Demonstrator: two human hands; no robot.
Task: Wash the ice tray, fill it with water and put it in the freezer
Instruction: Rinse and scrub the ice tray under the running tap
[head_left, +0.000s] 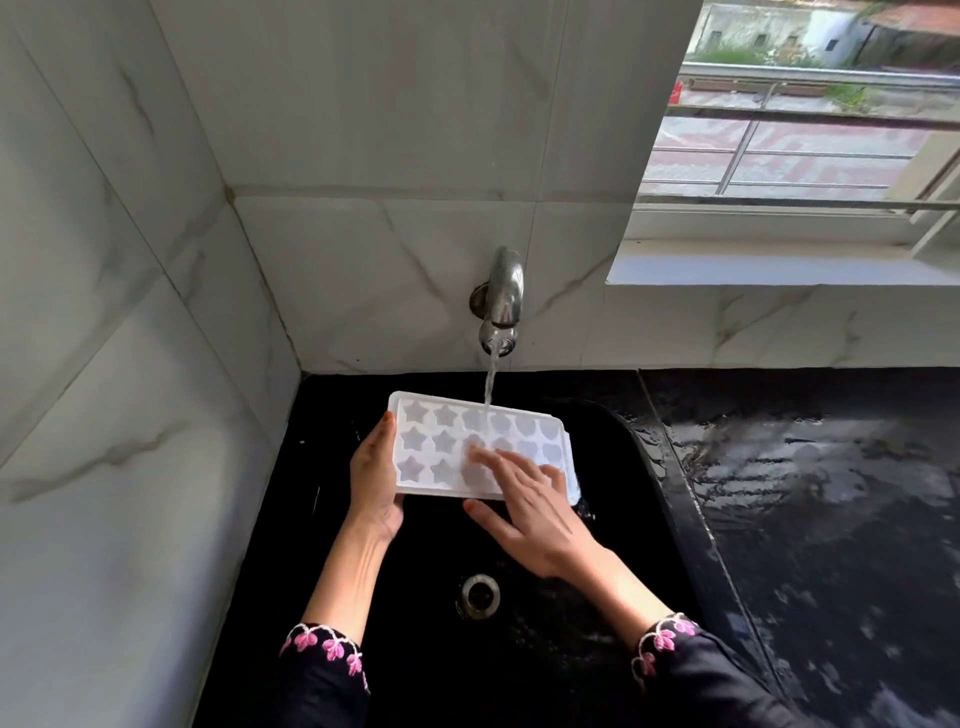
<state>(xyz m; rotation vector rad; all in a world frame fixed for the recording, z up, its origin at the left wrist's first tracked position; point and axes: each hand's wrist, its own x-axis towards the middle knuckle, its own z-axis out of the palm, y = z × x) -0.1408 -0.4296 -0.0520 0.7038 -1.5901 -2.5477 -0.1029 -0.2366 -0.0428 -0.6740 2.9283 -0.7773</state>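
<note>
The ice tray (447, 441) sits in the air over the black sink (363, 571), face up and directly under the tap (503, 296). That way the running stream of water (491, 379) lands in the far row of its star and heart cells, and whatever spills over falls into the basin rather than onto the wet black desk (805, 493) to the right. The left hand (374, 478) grasps the tray's left end, thumb along the rim and fingers wrapped beneath, and it seems to carry the weight and hold the tray steady. The right hand (530, 504) is released rather than gripping. Its fingers lie flat and spread across the cells at the right, with the thumb out by the near edge, a pose that suits rubbing the hollows clean under the flow. The tray looks slightly tilted, probably to let rinse water drain toward the plughole (479, 595) below. Judging by this, the washing step is under way, and filling and freezing are not yet done.
</note>
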